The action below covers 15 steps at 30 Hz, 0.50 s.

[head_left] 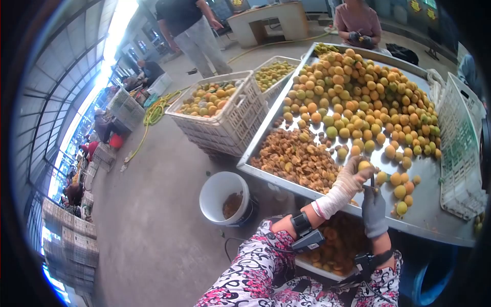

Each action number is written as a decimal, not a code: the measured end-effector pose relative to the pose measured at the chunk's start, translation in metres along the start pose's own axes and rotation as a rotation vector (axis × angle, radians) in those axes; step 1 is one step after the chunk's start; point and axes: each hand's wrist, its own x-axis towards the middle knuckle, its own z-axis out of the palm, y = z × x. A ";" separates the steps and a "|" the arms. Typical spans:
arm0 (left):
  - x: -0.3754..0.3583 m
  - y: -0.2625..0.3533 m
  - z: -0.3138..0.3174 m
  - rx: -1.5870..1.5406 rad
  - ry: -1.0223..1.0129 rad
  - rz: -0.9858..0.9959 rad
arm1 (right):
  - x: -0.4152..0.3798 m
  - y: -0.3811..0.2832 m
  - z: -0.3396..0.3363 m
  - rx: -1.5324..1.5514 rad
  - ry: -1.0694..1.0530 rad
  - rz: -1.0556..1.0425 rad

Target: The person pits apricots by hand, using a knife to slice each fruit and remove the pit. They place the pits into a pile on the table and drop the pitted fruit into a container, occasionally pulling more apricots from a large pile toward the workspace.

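My left hand (pixel 353 176), cloth-wrapped, closes around one apricot (pixel 364 165) above near edge of steel tray (pixel 434 215). My right hand (pixel 374 210), grey glove, grips small blade (pixel 372 180) pointing up at fruit. Risk I judge: blade sits close to left fingers; slip on round skin could nick wrap. Loose apricots (pixel 401 190) just beside hands may roll off rim. Pitted halves (pixel 296 156) lie left; white bucket (pixel 225 197) below tray edge.

Bright daylight from left openings, glare blown out; strong fisheye distortion, dark vignette corners.
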 end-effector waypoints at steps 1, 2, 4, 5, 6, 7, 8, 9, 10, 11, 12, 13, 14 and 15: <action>-0.007 0.009 0.001 0.002 -0.018 -0.068 | 0.001 0.005 0.004 -0.021 0.015 -0.020; -0.004 -0.004 0.001 -0.070 0.008 -0.099 | 0.002 0.006 0.007 -0.040 0.042 -0.057; -0.003 -0.009 0.005 -0.145 0.031 -0.134 | 0.003 0.008 0.009 -0.055 0.045 -0.052; -0.005 -0.010 0.004 -0.149 0.029 -0.140 | 0.003 0.009 0.008 -0.065 0.048 -0.053; -0.006 -0.006 0.006 -0.151 0.026 -0.146 | 0.003 0.008 0.005 -0.168 -0.001 -0.017; -0.008 -0.004 0.008 -0.156 0.023 -0.154 | 0.002 0.010 0.006 -0.173 0.001 -0.009; -0.010 -0.002 0.010 -0.150 0.021 -0.118 | 0.002 0.012 0.009 -0.171 0.012 -0.011; -0.011 0.000 0.011 -0.144 0.019 -0.081 | 0.001 0.013 0.011 -0.170 0.022 -0.015; -0.010 0.002 0.011 -0.130 0.041 -0.137 | 0.001 0.012 0.012 -0.124 0.020 -0.023; -0.009 0.000 0.012 -0.131 0.040 -0.142 | 0.000 0.015 0.014 -0.125 0.022 -0.018; -0.008 -0.002 0.013 -0.144 0.057 -0.130 | 0.001 0.020 0.017 -0.085 0.037 -0.029; -0.008 -0.004 0.014 -0.157 0.074 -0.119 | 0.000 0.023 0.019 -0.045 0.054 -0.040; -0.008 -0.006 0.015 -0.160 0.073 -0.125 | -0.001 0.023 0.018 -0.048 0.055 -0.035; -0.007 -0.005 0.016 -0.176 0.069 -0.108 | -0.001 0.021 0.018 -0.014 0.062 -0.031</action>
